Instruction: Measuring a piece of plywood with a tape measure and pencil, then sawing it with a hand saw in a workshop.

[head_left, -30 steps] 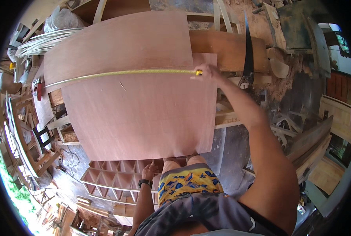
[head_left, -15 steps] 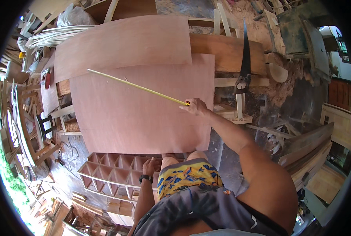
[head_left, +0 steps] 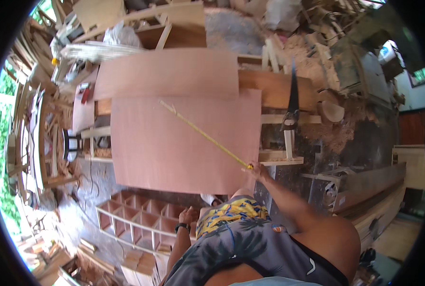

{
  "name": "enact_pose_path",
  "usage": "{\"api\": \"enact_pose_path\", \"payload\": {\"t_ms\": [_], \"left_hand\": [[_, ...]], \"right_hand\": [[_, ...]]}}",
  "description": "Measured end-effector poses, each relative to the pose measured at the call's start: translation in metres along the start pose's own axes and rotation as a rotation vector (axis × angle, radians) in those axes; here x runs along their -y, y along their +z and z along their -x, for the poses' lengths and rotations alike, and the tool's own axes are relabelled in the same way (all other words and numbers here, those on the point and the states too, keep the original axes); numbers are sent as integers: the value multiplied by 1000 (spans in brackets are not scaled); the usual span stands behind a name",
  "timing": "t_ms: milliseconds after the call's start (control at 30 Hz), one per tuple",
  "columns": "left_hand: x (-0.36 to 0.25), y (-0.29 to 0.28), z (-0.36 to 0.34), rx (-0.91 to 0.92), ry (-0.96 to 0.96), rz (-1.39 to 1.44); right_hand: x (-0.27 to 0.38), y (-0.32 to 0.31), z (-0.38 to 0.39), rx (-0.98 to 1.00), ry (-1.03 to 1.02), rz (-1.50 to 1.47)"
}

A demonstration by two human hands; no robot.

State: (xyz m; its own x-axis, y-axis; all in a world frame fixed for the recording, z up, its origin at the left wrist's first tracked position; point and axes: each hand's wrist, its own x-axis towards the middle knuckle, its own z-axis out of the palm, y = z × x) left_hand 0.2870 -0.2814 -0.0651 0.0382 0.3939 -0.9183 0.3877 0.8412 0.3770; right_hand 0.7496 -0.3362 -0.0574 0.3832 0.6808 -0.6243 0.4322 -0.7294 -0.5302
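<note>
Person's right hand [head_left: 257, 172] holds a yellow, straight-bladed tape measure [head_left: 205, 135], extended diagonally over the large reddish plywood sheet [head_left: 174, 157]. Left hand [head_left: 188, 216]: off the sheet's near edge, beside a brown compartmented wooden frame [head_left: 143, 227]; grip cannot be told.

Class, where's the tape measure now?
Right of centre in the head view, the right hand holds the tape measure near the right edge of the larger plywood.
</note>
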Motion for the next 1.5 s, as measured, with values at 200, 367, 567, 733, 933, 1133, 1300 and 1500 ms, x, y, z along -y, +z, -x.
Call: {"api": "enact_pose_path", "payload": {"t_ms": [200,367,567,733,933,1133,1300,1500], "left_hand": [[7,-51,-15,45,33,-76],[13,-90,-55,50,56,125],[52,-137,-104,348,364,-453],[77,-130,-74,282,25,-399],[78,-101,-34,297,-20,-449],[72,-67,-26,272,-46,-462],[48,18,-19,275,-44,-501],[20,126,-5,280,-11,-526]], "right_hand": [[11,16,86,-201,107,-39],[7,28,154,-242,170,-14],[-8,46,211,-278,196,-93],[-53,40,250,-436,368,-373],[-104,16,270,-773,461,-905],[-143,-75,284,-753,369,-1564],[-228,-162,284,-1058,452,-1269],[-280,-265,293,-989,600,-622]]}}
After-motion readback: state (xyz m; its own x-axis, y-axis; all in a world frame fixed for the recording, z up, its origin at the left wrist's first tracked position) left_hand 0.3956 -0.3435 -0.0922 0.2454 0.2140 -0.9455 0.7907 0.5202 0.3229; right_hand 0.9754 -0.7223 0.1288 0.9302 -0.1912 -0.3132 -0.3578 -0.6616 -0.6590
